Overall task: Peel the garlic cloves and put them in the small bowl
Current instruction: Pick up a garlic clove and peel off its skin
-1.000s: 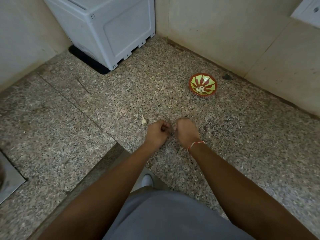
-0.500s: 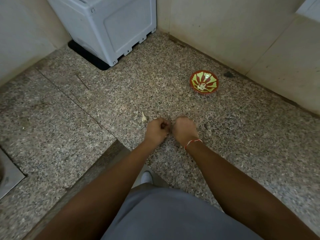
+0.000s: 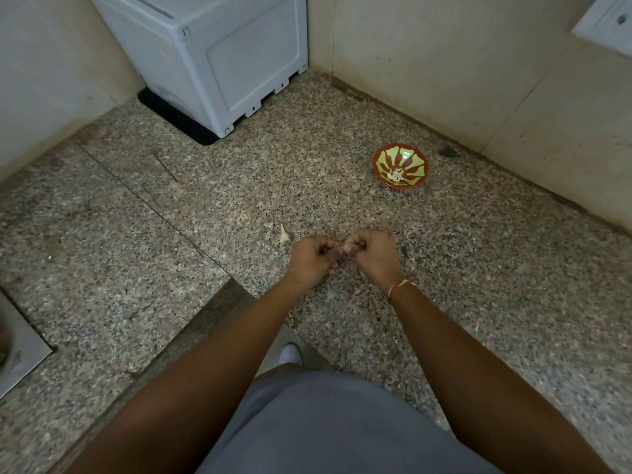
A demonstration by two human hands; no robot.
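My left hand [image 3: 313, 260] and my right hand [image 3: 371, 256] meet fingertip to fingertip above the speckled granite counter [image 3: 478, 268]. Both have curled fingers pinching a small garlic clove [image 3: 340, 248] between them; the clove is almost wholly hidden by the fingers. A pale garlic piece [image 3: 284, 234] lies on the counter just left of my left hand. The small red and green bowl [image 3: 412, 158] stands farther back on the right, near the wall, with pale peeled cloves [image 3: 396, 175] inside.
A grey plastic appliance [image 3: 219, 59] on a black mat fills the back corner. Tiled walls [image 3: 478, 80] close off the back and right. A metal sink edge [image 3: 17, 343] shows at far left. A dark chip [image 3: 447, 151] lies by the right wall.
The two hands have stayed pressed together working on the clove, with their fingers shifting slightly. The view has tilted a little; the bowl and loose garlic piece have not moved.
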